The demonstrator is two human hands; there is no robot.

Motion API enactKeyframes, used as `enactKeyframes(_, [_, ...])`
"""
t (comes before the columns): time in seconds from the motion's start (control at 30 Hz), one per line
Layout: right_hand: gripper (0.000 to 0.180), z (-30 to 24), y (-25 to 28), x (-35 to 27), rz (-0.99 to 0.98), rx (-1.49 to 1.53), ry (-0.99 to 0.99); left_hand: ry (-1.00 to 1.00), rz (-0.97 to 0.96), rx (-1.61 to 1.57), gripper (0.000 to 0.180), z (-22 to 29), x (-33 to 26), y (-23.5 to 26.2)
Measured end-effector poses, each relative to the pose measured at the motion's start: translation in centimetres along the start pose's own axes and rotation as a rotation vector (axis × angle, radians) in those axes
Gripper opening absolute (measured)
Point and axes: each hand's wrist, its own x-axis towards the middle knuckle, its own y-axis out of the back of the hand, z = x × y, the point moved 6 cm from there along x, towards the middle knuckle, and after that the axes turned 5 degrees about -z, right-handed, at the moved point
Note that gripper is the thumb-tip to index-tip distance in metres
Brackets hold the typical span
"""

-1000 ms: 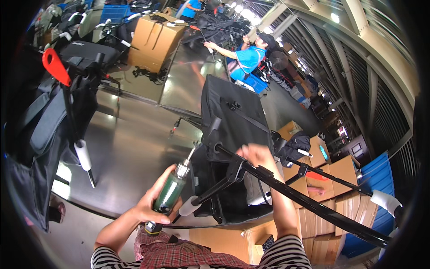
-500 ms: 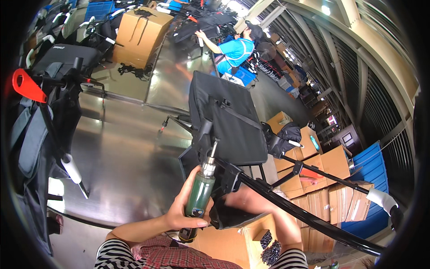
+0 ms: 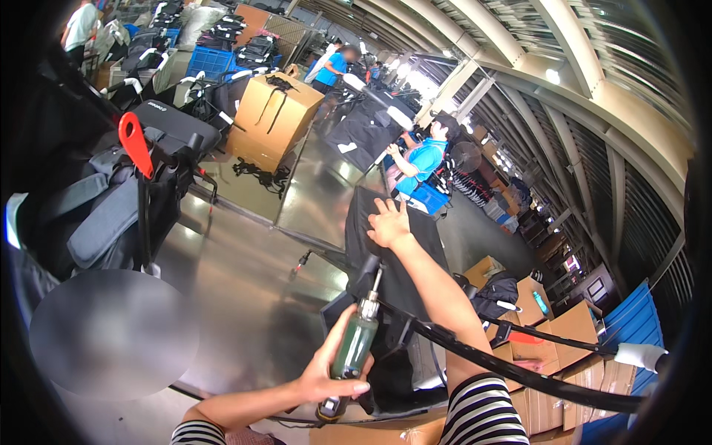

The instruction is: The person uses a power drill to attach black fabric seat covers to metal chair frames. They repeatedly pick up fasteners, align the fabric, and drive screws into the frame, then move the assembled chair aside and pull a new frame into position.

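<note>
My left hand [image 3: 330, 380] is wrapped round a dark green power screwdriver [image 3: 355, 345], its metal bit pointing up and away from me. The bit stands close to the black joint of a folding tube frame [image 3: 489, 361]; whether it touches cannot be told. My right hand [image 3: 389, 225] reaches forward with fingers spread, lying on the far part of a black fabric panel [image 3: 423, 237] fixed to that frame. Its long curved tube runs under my right forearm towards a white grip [image 3: 639, 357] at the lower right.
Metal sheet covers the worktable [image 3: 230, 297]. Another black frame with a red lever [image 3: 135, 144] stands at left. Beyond it is a cardboard box [image 3: 274, 122]. A co-worker in blue [image 3: 423, 163] works across the table. Cartons [image 3: 575, 334] are stacked at right.
My right hand has come up from below the frame and stretched forward onto the black panel. The screwdriver stays in my left hand. The view has shifted, and a blurred patch appears at lower left.
</note>
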Motion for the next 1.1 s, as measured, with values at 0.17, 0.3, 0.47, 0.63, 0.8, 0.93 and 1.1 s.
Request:
enactKeyframes(0.17, [0.042, 0.3, 0.3, -4.5, 0.193, 0.246, 0.109, -0.023, 0.063, 0.038, 0.119, 0.3, 0.1, -1.8])
enactKeyframes(0.3, [0.053, -0.3, -1.0, -6.3, 0.043, 0.424, 0.154, -0.076, 0.133, 0.035, 0.114, 0.1, 0.3, -2.8])
enactKeyframes(0.47, [0.052, -1.2, -3.2, -2.6, 0.048, 0.441, 0.246, -0.069, 0.144, 0.060, 0.115, -0.1, 0.0, -3.0])
enactKeyframes(0.63, [0.043, -3.8, -3.3, 1.4, 0.007, 0.221, 0.169, -0.051, 0.128, 0.049, 0.117, 0.3, -0.3, -2.3])
enactKeyframes(0.8, [0.047, -2.4, 0.6, -0.5, 0.083, -0.085, 0.067, -0.038, 0.097, 0.075, 0.118, 0.4, -0.8, -2.0])
enactKeyframes(0.93, [0.039, 1.6, 5.7, -5.6, 0.343, -0.089, 0.182, -0.035, 0.091, 0.062, 0.119, 0.1, -0.9, -2.4])
enactKeyframes(1.1, [0.036, 4.7, 14.2, -19.6, 0.706, -0.074, 0.252, -0.136, 0.070, 0.024, 0.115, 1.0, -0.5, -5.5])
